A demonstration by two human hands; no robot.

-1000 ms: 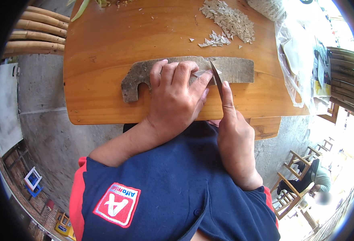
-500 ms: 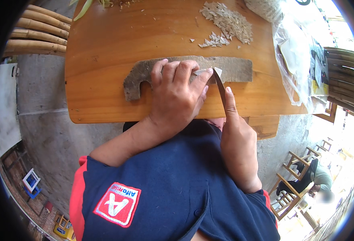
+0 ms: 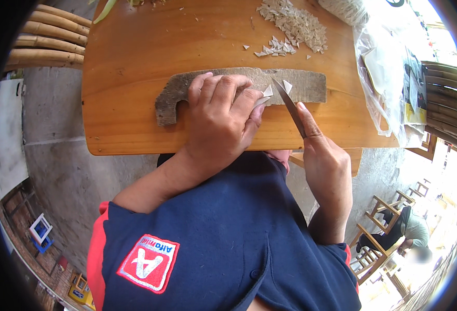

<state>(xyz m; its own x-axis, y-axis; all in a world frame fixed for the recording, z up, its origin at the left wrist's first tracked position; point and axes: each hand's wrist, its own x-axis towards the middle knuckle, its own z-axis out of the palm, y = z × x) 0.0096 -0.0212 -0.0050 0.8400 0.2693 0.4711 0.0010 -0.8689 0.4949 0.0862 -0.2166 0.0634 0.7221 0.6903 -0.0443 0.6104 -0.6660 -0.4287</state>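
Observation:
A worn wooden board (image 3: 309, 87) with a hooked left end lies along the table's near side. My left hand (image 3: 219, 116) rests on it, fingers curled and pressed on a thin white strip (image 3: 262, 100) whose end pokes out past the fingertips. In my right hand (image 3: 329, 166) is a knife (image 3: 292, 110), the index finger stretched along its back. Its tip touches or hovers just over the board; I cannot tell which. A small white triangular piece (image 3: 287, 86) lies right of the blade, and another (image 3: 268, 91) sits between blade and left fingers.
Beyond the board, pale cut pieces form a large pile (image 3: 303, 28) and a smaller heap (image 3: 275, 47) on the wooden table (image 3: 130, 109). Clear plastic bags (image 3: 376, 78) cover the right edge. Bamboo slats (image 3: 47, 46) stand at left. A person (image 3: 415, 228) sits far off at lower right.
The knife and my right hand have drawn back to the right and nearer, away from the left fingertips. A white triangular piece now lies separate, right of the blade. My left hand shifted slightly left.

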